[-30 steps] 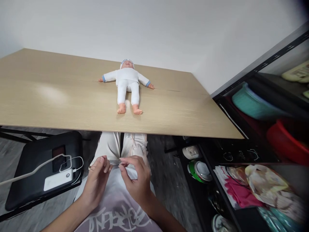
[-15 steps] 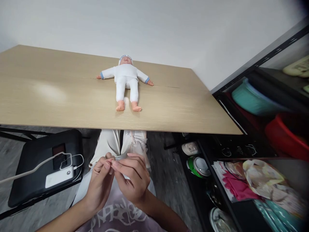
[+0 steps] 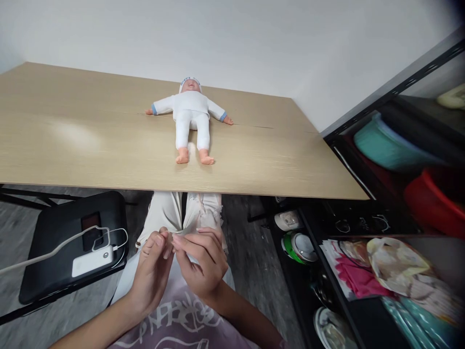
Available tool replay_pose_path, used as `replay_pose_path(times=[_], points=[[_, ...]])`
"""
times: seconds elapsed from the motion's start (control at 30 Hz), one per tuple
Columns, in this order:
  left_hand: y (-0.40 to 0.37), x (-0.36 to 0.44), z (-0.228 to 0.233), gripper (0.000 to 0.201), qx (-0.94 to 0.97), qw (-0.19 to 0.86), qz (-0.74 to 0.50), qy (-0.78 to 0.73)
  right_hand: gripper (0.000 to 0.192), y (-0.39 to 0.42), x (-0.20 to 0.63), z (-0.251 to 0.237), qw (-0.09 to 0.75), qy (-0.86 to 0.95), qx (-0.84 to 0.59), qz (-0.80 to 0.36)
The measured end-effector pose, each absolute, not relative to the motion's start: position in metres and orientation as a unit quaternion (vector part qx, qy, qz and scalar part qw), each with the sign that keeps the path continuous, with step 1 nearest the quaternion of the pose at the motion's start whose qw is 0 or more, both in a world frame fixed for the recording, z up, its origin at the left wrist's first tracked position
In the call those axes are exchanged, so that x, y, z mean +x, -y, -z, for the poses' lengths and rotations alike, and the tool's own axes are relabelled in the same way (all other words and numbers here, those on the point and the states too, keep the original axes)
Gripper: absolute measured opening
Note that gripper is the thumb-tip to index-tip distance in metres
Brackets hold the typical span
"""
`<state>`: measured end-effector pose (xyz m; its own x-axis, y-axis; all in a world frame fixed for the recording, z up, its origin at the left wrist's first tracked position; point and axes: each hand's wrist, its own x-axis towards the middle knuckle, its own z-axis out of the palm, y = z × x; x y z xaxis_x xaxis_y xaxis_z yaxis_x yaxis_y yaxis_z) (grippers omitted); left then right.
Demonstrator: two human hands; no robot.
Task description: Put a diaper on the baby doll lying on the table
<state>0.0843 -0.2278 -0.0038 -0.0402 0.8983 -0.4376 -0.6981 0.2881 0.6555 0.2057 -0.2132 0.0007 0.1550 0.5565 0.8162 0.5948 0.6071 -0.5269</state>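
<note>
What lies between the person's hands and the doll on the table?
In the head view, only bare tabletop separates the doll from the near edge; below it, the person's trousered legs lead to the left hand and right hand.

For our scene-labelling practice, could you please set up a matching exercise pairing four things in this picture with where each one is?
Things:
1. baby doll
2. power bank
3. teal basin
4. left hand and right hand

Places:
A. on the black chair, with a white cable plugged in
B. fingertips together over the lap, below the table edge
C. lying on its back on the wooden tabletop
D. on the dark shelf rack at the right

Pairs: 1-C, 2-A, 3-D, 4-B
</note>
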Motion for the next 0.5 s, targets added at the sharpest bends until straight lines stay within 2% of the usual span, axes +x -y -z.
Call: replay_pose_path(times=[0.27, 0.5], points=[[0.229, 0.083, 0.004, 0.061, 0.148, 0.68, -0.573, -0.433, 0.029, 0.213, 0.204, 0.01, 0.6, 0.674, -0.431, 0.002], [0.228, 0.083, 0.001, 0.053, 0.234, 0.641, -0.614, -0.397, 0.035, 0.209, 0.215, 0.006, 0.607, 0.638, -0.473, -0.015]])
